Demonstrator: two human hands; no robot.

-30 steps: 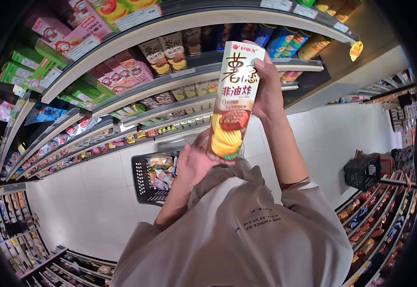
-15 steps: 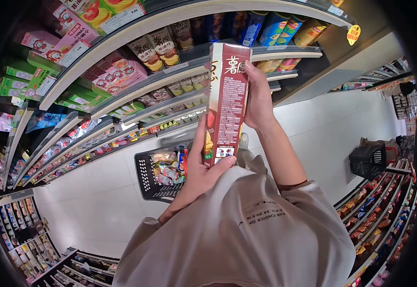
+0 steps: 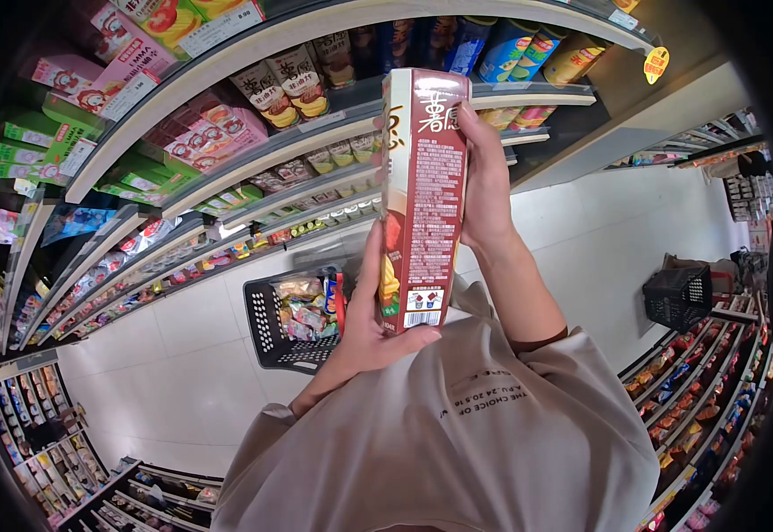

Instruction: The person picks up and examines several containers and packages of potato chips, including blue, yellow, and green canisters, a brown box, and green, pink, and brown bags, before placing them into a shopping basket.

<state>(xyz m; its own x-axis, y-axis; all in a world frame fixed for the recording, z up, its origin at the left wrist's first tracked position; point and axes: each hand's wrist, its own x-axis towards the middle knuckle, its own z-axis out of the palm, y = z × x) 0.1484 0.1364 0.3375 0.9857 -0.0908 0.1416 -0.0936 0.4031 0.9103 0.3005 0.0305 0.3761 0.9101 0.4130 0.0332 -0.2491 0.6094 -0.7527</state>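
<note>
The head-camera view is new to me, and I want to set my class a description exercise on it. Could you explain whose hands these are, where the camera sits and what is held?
There is no machine here: a person wears a camera on the head, looking down past their grey-beige fabric shirt. Their bare left hand holds the lower end of a tall, narrow maroon-and-white box, apparently cardboard; their bare right hand grips its upper side. Below, on the pale tiled floor, sits a black plastic basket with holes and a red handle, containing colourful shiny packets. Curved-looking shelves of boxes and cans fill the top.
</note>
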